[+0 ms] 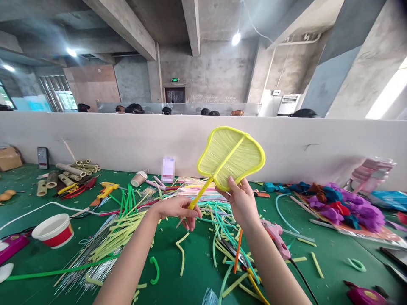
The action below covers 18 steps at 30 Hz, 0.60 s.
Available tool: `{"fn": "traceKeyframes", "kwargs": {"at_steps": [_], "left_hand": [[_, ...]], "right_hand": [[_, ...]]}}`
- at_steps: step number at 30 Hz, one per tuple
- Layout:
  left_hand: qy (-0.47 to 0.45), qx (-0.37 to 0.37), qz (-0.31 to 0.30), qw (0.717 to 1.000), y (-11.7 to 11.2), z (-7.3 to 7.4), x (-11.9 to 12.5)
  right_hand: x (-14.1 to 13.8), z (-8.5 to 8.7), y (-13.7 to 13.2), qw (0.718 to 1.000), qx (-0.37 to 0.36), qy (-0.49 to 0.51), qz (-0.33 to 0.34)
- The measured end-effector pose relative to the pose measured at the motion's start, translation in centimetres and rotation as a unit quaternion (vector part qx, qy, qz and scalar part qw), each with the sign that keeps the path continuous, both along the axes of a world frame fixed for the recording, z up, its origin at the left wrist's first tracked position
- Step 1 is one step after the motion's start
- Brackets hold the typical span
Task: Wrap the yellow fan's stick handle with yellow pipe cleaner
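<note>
I hold up a yellow leaf-shaped fan (231, 157) made of pipe cleaners, above the green table (190, 271). My left hand (179, 209) is closed on the end of the fan's thin yellow handle. My right hand (242, 201) pinches the fan's lower edge, thumb on its face. Loose green, yellow and pink pipe cleaners (127, 228) lie scattered under both hands.
A pink glue gun (277, 237) lies right of my right arm, a yellow glue gun (106, 188) at the left. A red-and-white bowl (54, 231), bamboo tubes (68, 171), a paper cup (139, 178) and purple fluffy pieces (349, 209) lie around. A white partition (127, 140) backs the table.
</note>
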<state>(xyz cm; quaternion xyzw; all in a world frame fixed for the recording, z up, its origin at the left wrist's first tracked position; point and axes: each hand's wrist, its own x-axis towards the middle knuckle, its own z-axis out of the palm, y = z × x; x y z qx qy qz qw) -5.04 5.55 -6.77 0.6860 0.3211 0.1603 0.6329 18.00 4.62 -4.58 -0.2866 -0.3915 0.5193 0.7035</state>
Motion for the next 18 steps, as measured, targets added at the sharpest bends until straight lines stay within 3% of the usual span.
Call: {"fn": "traceKeyframes", "kwargs": {"at_steps": [8, 13, 18], "left_hand": [[0.030, -0.006, -0.043, 0.999, 1.0, -1.6, -0.4], [0.031, -0.007, -0.055, 0.998, 0.8, -1.4, -0.5], [0.034, -0.035, -0.107, 0.993, 0.1, -0.9, -0.5]], "right_hand": [[1.2, 0.9, -0.2, 0.999, 0.031, -0.007, -0.026], [1.3, 1.1, -0.4, 0.999, 0.030, -0.017, -0.021], [1.1, 1.1, -0.5, 0.999, 0.032, -0.037, -0.002]]}}
